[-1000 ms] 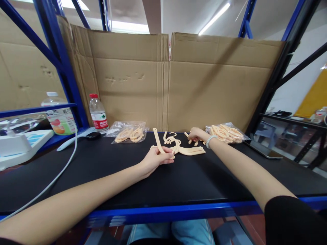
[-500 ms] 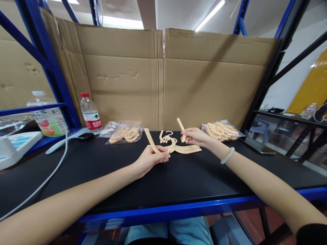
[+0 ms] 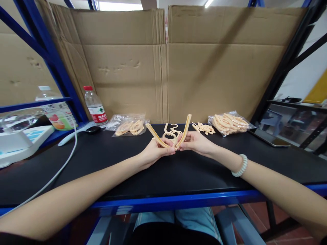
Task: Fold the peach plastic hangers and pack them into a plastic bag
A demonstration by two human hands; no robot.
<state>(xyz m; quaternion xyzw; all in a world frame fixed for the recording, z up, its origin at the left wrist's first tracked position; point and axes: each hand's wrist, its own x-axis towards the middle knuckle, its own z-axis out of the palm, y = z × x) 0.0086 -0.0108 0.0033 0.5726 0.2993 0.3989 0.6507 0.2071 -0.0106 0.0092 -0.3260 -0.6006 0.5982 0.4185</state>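
Note:
My left hand [image 3: 158,149] is closed around a curved beige hanger arm [image 3: 154,132] that slants up to the left. In my right hand [image 3: 195,142] is a second beige hanger arm [image 3: 187,125], slanting up to the right. Their lower ends meet between my fingertips, forming a V; whether they are joined is hidden by the fingers. Just behind, beige hanger hooks [image 3: 173,127] lie on the black table, partly covered by my hands. A small heap of beige hanger parts [image 3: 205,128] lies beyond my right hand.
Clear bags of beige hanger parts lie at the back left [image 3: 131,127] and back right [image 3: 228,123]. A red-capped water bottle [image 3: 95,107] stands left, near a black mouse [image 3: 93,130] and white cable [image 3: 68,153]. A cardboard wall [image 3: 127,78] closes the back; a phone-like slab [image 3: 272,139] lies right.
My right hand has moved left and down, bringing its hanger arm against the one in my left hand. The camera view has tilted downward. The small heap of parts has come into sight.

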